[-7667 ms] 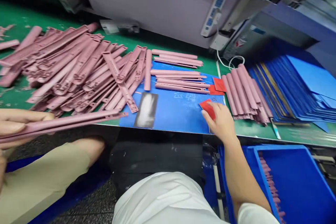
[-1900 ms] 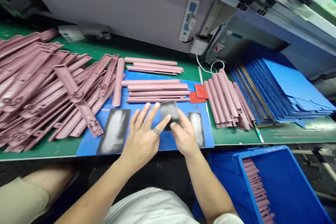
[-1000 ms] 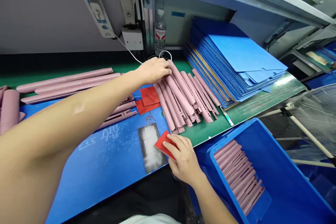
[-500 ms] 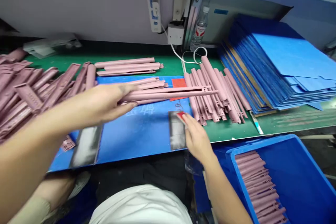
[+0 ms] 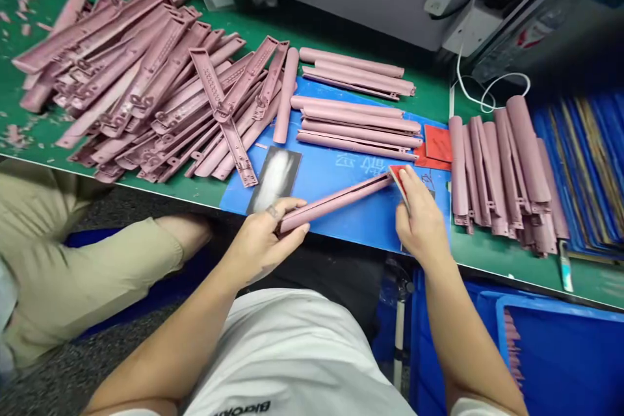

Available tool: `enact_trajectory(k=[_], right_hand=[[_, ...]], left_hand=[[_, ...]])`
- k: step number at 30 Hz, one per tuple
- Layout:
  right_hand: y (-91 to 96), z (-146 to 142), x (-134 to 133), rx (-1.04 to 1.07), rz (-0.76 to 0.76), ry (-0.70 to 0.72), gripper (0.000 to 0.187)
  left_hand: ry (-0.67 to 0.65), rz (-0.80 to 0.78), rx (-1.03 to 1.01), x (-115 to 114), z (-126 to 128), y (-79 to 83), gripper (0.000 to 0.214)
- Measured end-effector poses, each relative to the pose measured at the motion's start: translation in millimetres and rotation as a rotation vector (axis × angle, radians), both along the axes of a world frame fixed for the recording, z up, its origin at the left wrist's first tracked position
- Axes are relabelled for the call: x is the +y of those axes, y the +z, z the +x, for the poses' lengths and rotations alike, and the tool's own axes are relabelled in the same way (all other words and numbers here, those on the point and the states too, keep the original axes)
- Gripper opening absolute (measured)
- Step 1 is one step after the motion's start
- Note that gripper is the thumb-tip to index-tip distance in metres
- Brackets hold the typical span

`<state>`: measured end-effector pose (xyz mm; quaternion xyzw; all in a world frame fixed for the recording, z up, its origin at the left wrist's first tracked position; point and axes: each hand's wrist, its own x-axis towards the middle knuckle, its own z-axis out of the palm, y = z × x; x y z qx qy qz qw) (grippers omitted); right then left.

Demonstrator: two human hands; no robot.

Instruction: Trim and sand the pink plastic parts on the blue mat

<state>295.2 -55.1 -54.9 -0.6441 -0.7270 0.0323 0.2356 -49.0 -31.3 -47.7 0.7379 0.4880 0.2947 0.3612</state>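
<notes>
The left hand (image 5: 260, 240) is curled shut around the near end of a long, slim, matte pink plastic strip (image 5: 336, 201), which runs toward 2 o'clock above a glossy blue mat (image 5: 351, 224). The right hand (image 5: 423, 218) pinches a thin red pad (image 5: 398, 177) between thumb and fingers, its edge against the strip's far tip.

At 11 o'clock, a smudged grey-white patch (image 5: 275, 179) marks the mat just beyond the left hand. Smooth pink rods (image 5: 355, 123) lie in neat rows at 12 o'clock, and a heap of slotted, ribbed pink pieces (image 5: 146, 78) spreads across the green bench (image 5: 433, 97) at 10 o'clock. At 2 o'clock sit red squares (image 5: 437, 143), beside a tight bundle of pink bars (image 5: 507, 169). Stacked blue sheets (image 5: 585, 169) lie beyond it, and a blue plastic crate (image 5: 560, 364) sits at 4 o'clock.
</notes>
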Motion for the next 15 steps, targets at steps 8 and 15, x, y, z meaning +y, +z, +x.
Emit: enact_trajectory(k=[8, 15], right_hand=[[8.3, -103, -24, -0.085, 0.055, 0.232, 0.084], [3.5, -74, -16, -0.094, 0.016, -0.011, 0.079]], left_hand=[[0.021, 0.191, -0.315, -14, 15, -4.2, 0.019], [-0.007, 0.327, -0.264, -18, 11, -5.8, 0.036]])
